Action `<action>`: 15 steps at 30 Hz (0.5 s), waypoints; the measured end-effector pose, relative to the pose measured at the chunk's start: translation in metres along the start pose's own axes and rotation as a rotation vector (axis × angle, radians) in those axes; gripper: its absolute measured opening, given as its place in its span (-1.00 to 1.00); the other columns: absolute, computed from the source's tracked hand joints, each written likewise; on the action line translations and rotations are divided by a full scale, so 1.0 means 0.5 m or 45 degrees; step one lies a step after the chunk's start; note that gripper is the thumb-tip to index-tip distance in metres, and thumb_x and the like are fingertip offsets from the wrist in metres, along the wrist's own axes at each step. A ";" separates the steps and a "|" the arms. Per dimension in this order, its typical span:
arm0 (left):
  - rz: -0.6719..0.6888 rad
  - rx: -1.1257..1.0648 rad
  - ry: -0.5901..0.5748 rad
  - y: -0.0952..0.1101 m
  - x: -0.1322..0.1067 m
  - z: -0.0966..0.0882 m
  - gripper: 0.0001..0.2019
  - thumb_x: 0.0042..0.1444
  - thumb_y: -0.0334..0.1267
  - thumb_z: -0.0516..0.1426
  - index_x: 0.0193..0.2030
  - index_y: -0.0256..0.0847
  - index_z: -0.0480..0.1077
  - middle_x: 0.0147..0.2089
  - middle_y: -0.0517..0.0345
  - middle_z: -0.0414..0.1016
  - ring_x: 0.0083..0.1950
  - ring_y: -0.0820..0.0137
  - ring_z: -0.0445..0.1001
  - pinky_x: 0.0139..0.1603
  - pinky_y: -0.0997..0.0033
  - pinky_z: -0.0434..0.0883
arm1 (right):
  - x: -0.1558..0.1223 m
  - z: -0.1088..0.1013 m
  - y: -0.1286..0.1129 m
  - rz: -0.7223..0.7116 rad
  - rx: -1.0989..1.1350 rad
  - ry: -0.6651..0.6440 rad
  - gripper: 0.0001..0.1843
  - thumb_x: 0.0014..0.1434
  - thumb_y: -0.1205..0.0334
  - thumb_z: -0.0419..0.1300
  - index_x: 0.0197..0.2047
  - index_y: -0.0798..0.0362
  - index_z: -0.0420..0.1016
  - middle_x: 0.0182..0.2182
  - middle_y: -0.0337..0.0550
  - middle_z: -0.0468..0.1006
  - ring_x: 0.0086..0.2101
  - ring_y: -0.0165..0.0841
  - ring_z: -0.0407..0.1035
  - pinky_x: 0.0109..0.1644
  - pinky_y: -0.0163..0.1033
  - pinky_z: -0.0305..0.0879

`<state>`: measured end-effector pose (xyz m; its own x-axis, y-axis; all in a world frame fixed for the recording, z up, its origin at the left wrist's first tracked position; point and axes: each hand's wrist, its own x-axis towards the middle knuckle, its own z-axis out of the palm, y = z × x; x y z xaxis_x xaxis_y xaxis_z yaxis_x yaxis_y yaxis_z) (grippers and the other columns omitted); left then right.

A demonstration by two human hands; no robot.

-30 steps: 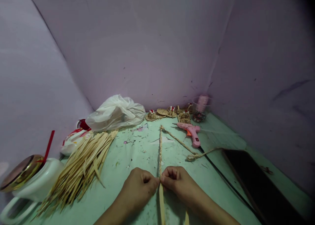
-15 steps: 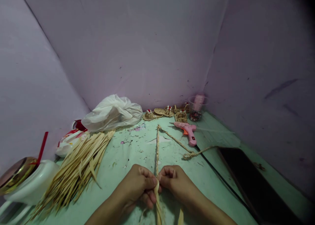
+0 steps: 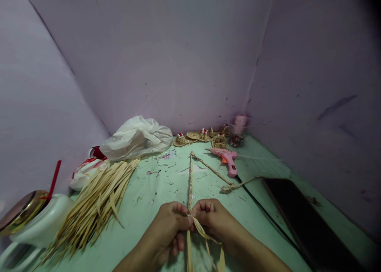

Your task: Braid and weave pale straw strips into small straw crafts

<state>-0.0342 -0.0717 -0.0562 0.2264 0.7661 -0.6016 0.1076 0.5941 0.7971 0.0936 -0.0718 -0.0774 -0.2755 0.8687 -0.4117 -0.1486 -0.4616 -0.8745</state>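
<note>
A long straw braid (image 3: 190, 181) runs straight away from me across the green table (image 3: 160, 184). My left hand (image 3: 169, 228) and my right hand (image 3: 214, 220) meet at its near end, both pinched on the loose straw strips (image 3: 205, 235) that come out of the braid. One strip crosses under my right hand, and others hang down toward the bottom edge. The braid's far end bends back into a second braided length (image 3: 229, 184) that ends in a small coil.
A pile of cut straw strips (image 3: 95, 200) lies at the left, beside a white jug with a gold lid (image 3: 32, 220). A white plastic bag (image 3: 137, 137), small woven pieces (image 3: 202, 136), a pink glue gun (image 3: 228, 159) with its black cord and a dark slab (image 3: 303, 220) surround the braid.
My fingers have shifted at the braid's end and a strip has been folded across to the right under my right hand. The view has moved slightly.
</note>
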 end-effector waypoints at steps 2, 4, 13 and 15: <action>-0.074 -0.068 -0.112 -0.003 0.001 -0.002 -0.79 -0.31 -0.31 0.14 -0.47 -0.28 0.22 -0.59 0.15 0.40 -0.77 0.58 0.20 -0.86 0.65 0.07 | -0.003 0.000 -0.002 -0.008 0.002 -0.022 -0.88 -0.30 0.27 0.14 -0.63 0.15 0.31 -0.79 -0.27 0.35 -0.72 -0.54 0.16 -0.61 -0.41 -0.07; -0.108 -0.088 -0.167 -0.007 0.005 -0.004 -0.84 -0.31 -0.31 0.13 -0.54 -0.30 0.23 -0.62 0.13 0.37 -0.74 0.55 0.25 -0.81 0.63 0.17 | -0.005 0.000 -0.006 -0.003 0.000 -0.008 -0.90 -0.31 0.29 0.13 -0.63 0.15 0.31 -0.80 -0.30 0.33 -0.72 -0.55 0.15 -0.62 -0.41 -0.07; -0.010 0.165 0.097 -0.003 0.010 -0.004 -0.93 -0.37 -0.39 0.06 -0.67 -0.24 0.20 -0.82 0.31 0.15 -0.86 0.60 -0.01 -0.90 0.63 -0.18 | -0.007 -0.004 -0.010 0.026 -0.086 0.061 -0.93 -0.27 0.32 0.11 -0.65 0.17 0.33 -0.80 -0.34 0.27 -0.74 -0.62 -0.03 -0.64 -0.41 -0.23; 0.013 0.150 0.069 -0.001 0.007 -0.006 -0.93 -0.36 -0.37 0.09 -0.65 -0.26 0.23 -0.81 0.31 0.16 -0.85 0.60 0.01 -0.89 0.63 -0.15 | -0.006 -0.009 -0.006 0.004 -0.077 0.033 -0.92 -0.26 0.32 0.13 -0.63 0.18 0.34 -0.76 -0.29 0.34 -0.71 -0.60 0.04 -0.62 -0.42 -0.18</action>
<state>-0.0362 -0.0686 -0.0587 0.1759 0.7857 -0.5931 0.2195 0.5560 0.8017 0.0993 -0.0720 -0.0745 -0.2509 0.8718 -0.4207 -0.0899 -0.4537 -0.8866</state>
